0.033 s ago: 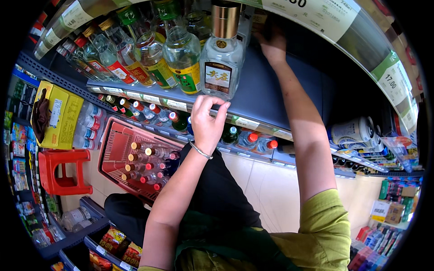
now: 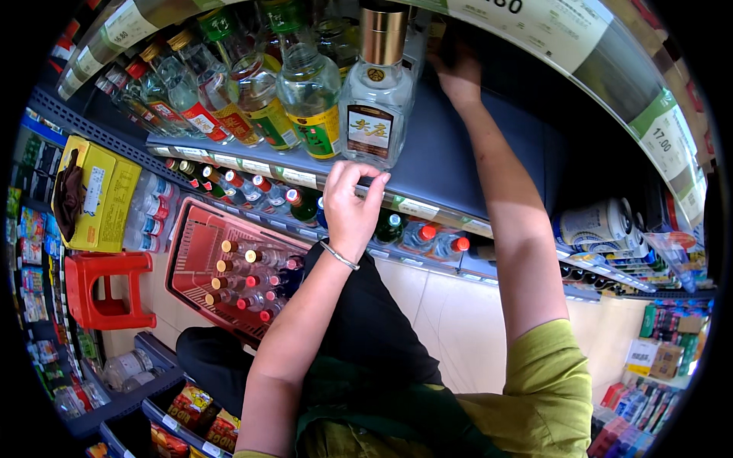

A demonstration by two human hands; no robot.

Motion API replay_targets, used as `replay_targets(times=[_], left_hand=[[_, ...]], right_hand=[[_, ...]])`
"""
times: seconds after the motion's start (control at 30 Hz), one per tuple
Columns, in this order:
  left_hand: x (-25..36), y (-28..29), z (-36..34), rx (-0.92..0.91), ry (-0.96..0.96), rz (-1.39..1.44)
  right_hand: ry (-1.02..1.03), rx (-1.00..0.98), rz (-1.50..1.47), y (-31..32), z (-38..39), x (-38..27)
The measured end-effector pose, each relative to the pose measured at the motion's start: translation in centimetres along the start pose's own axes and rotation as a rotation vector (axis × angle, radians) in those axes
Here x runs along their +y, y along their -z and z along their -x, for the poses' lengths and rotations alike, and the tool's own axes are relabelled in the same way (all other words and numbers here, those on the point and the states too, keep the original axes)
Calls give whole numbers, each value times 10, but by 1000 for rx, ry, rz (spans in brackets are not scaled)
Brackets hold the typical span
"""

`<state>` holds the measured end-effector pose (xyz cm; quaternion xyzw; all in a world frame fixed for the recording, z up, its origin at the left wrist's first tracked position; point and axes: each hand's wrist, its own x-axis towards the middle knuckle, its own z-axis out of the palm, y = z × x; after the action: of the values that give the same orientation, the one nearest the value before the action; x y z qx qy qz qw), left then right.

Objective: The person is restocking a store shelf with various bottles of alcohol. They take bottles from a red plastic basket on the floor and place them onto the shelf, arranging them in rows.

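Note:
My left hand point(image 2: 353, 202) is at the shelf's front edge, fingers curled and thumb out to the right. Just above it stands a square clear glass bottle point(image 2: 376, 107) with a gold cap, its base almost at the fingertips. I see nothing held in this hand. Deep into the dark shelf point(image 2: 439, 153) reaches my right hand point(image 2: 460, 80), to the right of that bottle. Its fingers are lost in shadow, beside a dim boxy item point(image 2: 437, 32), so any grip is hidden. A round clear bottle point(image 2: 309, 88) with a green cap and yellow-green label stands left of the square one.
More glass bottles point(image 2: 191, 95) line the shelf leftward; capped bottles point(image 2: 256, 187) fill the shelf below. A pink basket point(image 2: 191, 229) holds several capped bottles. Left are a red stool point(image 2: 111, 263) and yellow carton point(image 2: 99, 195). A price rail point(image 2: 626, 84) overhangs; white cans point(image 2: 592, 223) stand right.

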<state>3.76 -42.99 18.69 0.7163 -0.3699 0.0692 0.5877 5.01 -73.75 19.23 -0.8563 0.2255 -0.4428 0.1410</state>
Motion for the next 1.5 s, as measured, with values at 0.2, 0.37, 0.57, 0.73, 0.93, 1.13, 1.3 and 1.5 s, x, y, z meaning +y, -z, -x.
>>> replay_targets(times=[0.2,0.37,0.57,0.73,0.93,1.13,1.3,1.5], left_hand=[[-1,1,0,0,-19,-17],[-2,2,1,28,5,-5],[-5,2,0,29,-17,1],[-3,0,0,16,-22,25],[-10,2,0,14,-49,-19],[-7,1,-1,25,-52,-34],[-6,-1,-2,9,-52,-21],[-8,0,0,0,-48,-5]], right_hand=[[-3,36,-80,-8,6,-17],[-65,10,-149,-10,12,-43],[-230,-17,-490,-33,17,-17],[-428,-1,-788,-54,19,20],[-678,14,-1111,-53,41,-13],[-933,-34,-1434,-7,38,-118],[-870,-108,-1564,-22,39,-82],[-842,-129,-1520,-19,41,-87]])
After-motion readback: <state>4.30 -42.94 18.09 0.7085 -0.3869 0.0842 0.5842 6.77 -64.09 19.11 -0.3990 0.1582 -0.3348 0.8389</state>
